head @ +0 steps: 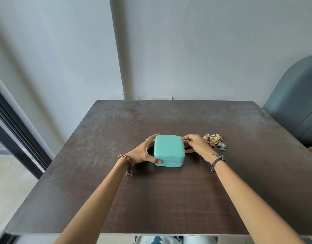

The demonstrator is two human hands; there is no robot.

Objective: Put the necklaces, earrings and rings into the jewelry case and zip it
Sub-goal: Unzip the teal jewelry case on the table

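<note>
Jewelry case shut on table, clasped between left hand and right hand.

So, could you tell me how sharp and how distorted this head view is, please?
In the head view, wide-angle distortion bows the wall corner and splays the table edges; the teal jewelry case is sharp under soft, even light, while the jewelry pile is too small to resolve.
</note>
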